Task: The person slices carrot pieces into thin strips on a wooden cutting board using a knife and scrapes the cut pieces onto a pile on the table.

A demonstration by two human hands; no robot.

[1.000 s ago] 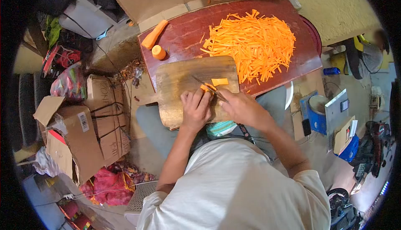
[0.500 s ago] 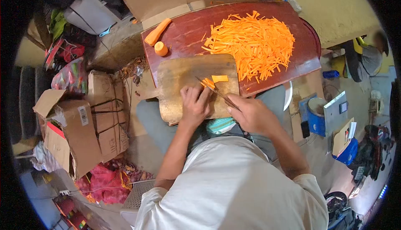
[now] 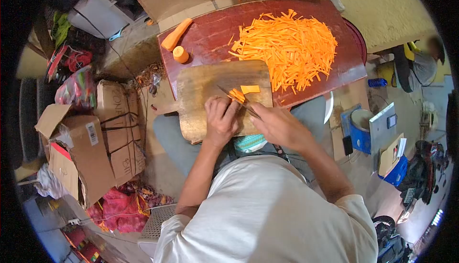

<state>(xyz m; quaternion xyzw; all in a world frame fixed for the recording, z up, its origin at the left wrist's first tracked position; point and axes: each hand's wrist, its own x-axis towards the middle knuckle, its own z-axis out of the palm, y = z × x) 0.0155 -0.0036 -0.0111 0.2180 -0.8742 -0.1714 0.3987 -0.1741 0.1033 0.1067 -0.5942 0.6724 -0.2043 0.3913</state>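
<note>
A wooden cutting board lies across the lap, with its far part against the red table. My left hand is closed, its bent fingertips pressed on some carrot strips on the board. My right hand is wrapped round the handle of a knife. The blade slants up to the left, right beside the strips and my left fingertips. A flat carrot slice rests just beyond the blade. Past the board is a large heap of carrot sticks.
On the red table, a peeled carrot and a short carrot piece lie at the left. Cardboard boxes stand on the left. To the right are a blue bucket and a person farther off.
My right hand and the knife have shifted slightly left and forward, so the tip reaches farther over the board. My left hand stays on the carrot strips. The whole view has moved a little.
</note>
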